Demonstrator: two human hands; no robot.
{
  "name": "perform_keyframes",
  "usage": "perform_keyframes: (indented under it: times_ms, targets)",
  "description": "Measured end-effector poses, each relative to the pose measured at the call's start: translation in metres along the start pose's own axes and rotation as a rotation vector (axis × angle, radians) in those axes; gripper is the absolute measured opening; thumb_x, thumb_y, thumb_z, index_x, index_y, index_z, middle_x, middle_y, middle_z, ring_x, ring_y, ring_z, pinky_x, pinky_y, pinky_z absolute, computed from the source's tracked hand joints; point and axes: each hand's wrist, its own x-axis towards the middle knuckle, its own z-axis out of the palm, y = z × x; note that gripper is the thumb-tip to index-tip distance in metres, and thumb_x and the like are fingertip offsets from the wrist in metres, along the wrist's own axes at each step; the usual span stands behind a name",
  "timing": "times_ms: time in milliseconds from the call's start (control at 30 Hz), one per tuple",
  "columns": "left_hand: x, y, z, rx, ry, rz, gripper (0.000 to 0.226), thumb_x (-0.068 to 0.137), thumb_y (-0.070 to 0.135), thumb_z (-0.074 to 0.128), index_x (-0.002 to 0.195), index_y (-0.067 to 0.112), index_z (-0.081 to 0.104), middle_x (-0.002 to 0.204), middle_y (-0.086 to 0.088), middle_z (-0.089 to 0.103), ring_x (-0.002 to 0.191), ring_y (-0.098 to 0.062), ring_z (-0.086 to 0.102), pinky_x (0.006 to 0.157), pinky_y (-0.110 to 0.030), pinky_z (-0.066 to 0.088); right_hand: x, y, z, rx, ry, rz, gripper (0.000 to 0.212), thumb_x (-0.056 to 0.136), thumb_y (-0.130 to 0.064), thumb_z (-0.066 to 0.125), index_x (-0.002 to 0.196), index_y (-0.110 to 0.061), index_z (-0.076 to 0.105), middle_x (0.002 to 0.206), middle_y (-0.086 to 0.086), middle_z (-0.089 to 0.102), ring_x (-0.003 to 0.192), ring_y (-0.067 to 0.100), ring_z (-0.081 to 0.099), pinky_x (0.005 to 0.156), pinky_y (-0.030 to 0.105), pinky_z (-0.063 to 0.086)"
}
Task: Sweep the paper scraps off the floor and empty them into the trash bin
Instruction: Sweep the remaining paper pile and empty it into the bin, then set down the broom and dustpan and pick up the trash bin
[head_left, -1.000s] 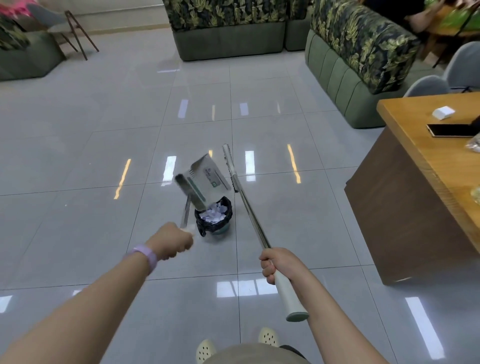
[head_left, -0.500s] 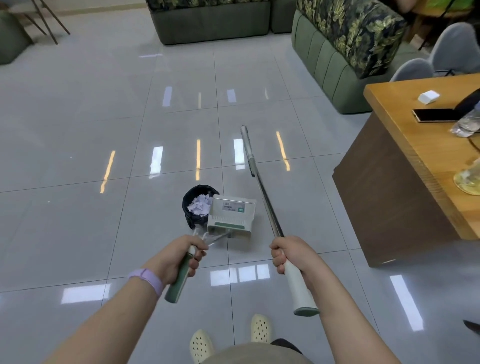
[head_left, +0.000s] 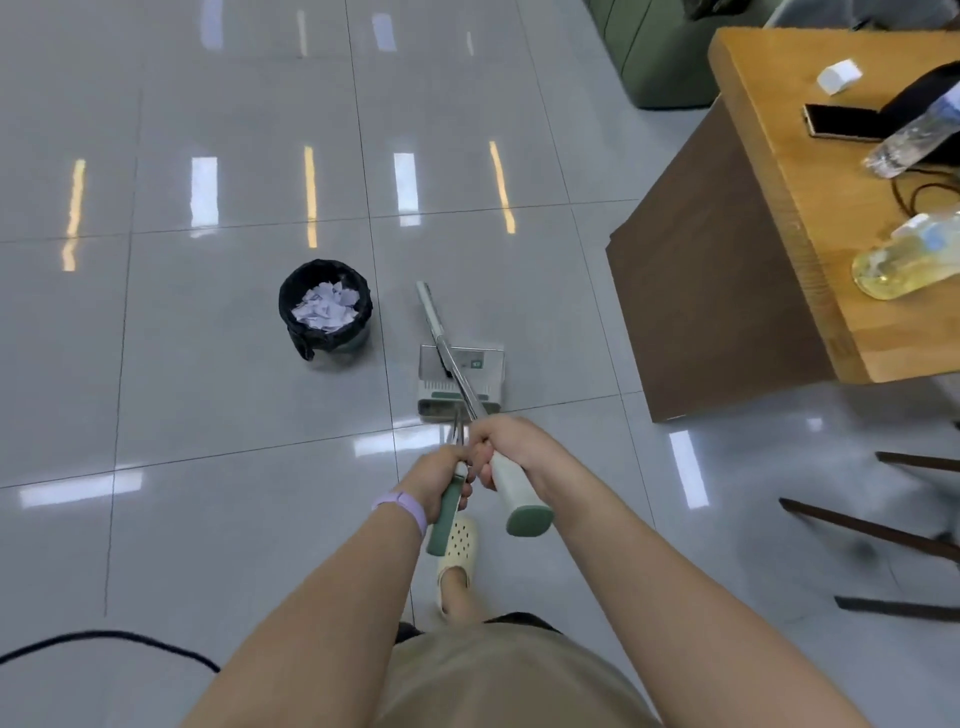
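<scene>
While scraps fill the bin, my left hand grips the dustpan handle, right hand grips the broom

Single head-worn wide-angle camera, looking steeply down and forward over the wearer's forearms. Glossy grey tiled floor fills the view; brown wooden surface at two o'clock.

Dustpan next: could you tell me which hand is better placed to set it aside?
Left, probably. The left hand already grips the dustpan handle, while the right hand holds the broom.
</scene>
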Motion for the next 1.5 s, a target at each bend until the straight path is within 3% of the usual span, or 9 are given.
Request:
perform_keyframes:
  times_ms: [333, 700, 800, 900, 1033, 1133, 1233, 1333, 1500]
  targets:
    - [0.013, -0.059, -0.008, 0.128, 0.023, -0.087, 0.024, 0.085, -0.004, 0.047, 0.065, 0.000, 0.060, 0.051, -0.013, 0.055, 0.052, -0.023, 0.051, 0.053, -0.027, 0.038, 0.021, 0.073, 0.010, -0.113, 0.078, 0.164, 0.008, 0.074, 0.001, 0.050, 0.070, 0.002, 0.057, 0.051, 0.009, 0.043, 0.036, 0.017, 0.037, 0.040, 0.022, 0.037]
    - [0.020, -0.073, -0.006, 0.035, -0.045, -0.176, 0.010, 0.079, 0.008, 0.057, 0.078, 0.001, 0.064, 0.070, -0.014, 0.058, 0.054, -0.023, 0.054, 0.054, -0.029, 0.041, -0.001, 0.115, 0.006, -0.395, 0.176, 0.140, 0.018, 0.074, -0.012, 0.050, 0.091, -0.006, 0.051, 0.064, 0.009, 0.051, 0.046, 0.020, 0.048, 0.049, 0.031, 0.048]
    - [0.022, -0.074, 0.004, -0.008, -0.060, -0.191, 0.025, 0.070, 0.014, 0.054, 0.088, 0.000, 0.065, 0.080, -0.016, 0.061, 0.061, -0.025, 0.056, 0.058, -0.029, 0.044, -0.003, 0.119, 0.010, -0.400, 0.208, 0.162, 0.023, 0.077, -0.010, 0.047, 0.099, -0.005, 0.050, 0.067, 0.011, 0.051, 0.047, 0.021, 0.050, 0.050, 0.032, 0.050]
    - [0.022, -0.077, 0.009, -0.045, -0.052, -0.207, 0.014, 0.082, 0.010, 0.050, 0.074, 0.006, 0.061, 0.066, -0.010, 0.058, 0.055, -0.023, 0.051, 0.055, -0.026, 0.041, 0.001, 0.113, 0.013, -0.363, 0.244, 0.200, 0.026, 0.078, -0.008, 0.046, 0.103, -0.005, 0.051, 0.068, 0.012, 0.052, 0.051, 0.023, 0.051, 0.054, 0.034, 0.049]
    - [0.027, -0.083, 0.005, -0.224, -0.073, -0.303, 0.032, 0.051, 0.033, 0.066, 0.068, 0.012, 0.049, 0.064, -0.006, 0.048, 0.051, -0.022, 0.044, 0.053, -0.026, 0.036, 0.001, 0.102, 0.015, -0.396, 0.180, 0.269, 0.015, 0.087, -0.002, 0.043, 0.100, -0.005, 0.050, 0.069, 0.013, 0.052, 0.046, 0.018, 0.050, 0.051, 0.031, 0.052]
    - [0.038, -0.091, 0.006, -0.195, -0.148, -0.326, 0.080, 0.050, 0.066, 0.078, 0.109, 0.014, 0.063, 0.111, -0.011, 0.067, 0.098, -0.026, 0.067, 0.086, -0.035, 0.053, -0.002, 0.105, 0.016, -0.499, 0.111, 0.339, 0.012, 0.087, 0.000, 0.040, 0.088, -0.006, 0.050, 0.066, 0.013, 0.053, 0.046, 0.020, 0.052, 0.059, 0.037, 0.055]
    - [0.041, -0.102, 0.013, -0.149, -0.209, -0.298, 0.087, 0.064, 0.068, 0.079, 0.131, 0.019, 0.053, 0.138, -0.010, 0.054, 0.133, -0.029, 0.050, 0.112, -0.043, 0.040, -0.004, 0.114, 0.018, -0.631, 0.068, 0.387, 0.013, 0.085, 0.001, 0.039, 0.083, -0.006, 0.049, 0.067, 0.014, 0.057, 0.053, 0.024, 0.058, 0.071, 0.042, 0.057]
    - [0.043, -0.110, 0.018, -0.080, -0.125, -0.267, 0.030, 0.085, 0.043, 0.070, 0.088, 0.014, 0.060, 0.092, -0.008, 0.060, 0.091, -0.024, 0.060, 0.086, -0.031, 0.048, 0.000, 0.119, 0.016, -0.703, 0.058, 0.400, 0.013, 0.083, 0.000, 0.039, 0.088, -0.006, 0.050, 0.069, 0.015, 0.059, 0.066, 0.029, 0.063, 0.084, 0.048, 0.059]
    - [0.042, -0.104, 0.021, -0.067, -0.090, -0.246, 0.027, 0.092, 0.029, 0.063, 0.071, 0.016, 0.052, 0.070, -0.005, 0.048, 0.068, -0.019, 0.048, 0.063, -0.029, 0.039, 0.002, 0.120, 0.013, -0.768, 0.041, 0.365, 0.013, 0.083, -0.002, 0.039, 0.088, -0.006, 0.050, 0.070, 0.015, 0.061, 0.072, 0.032, 0.063, 0.085, 0.054, 0.058]
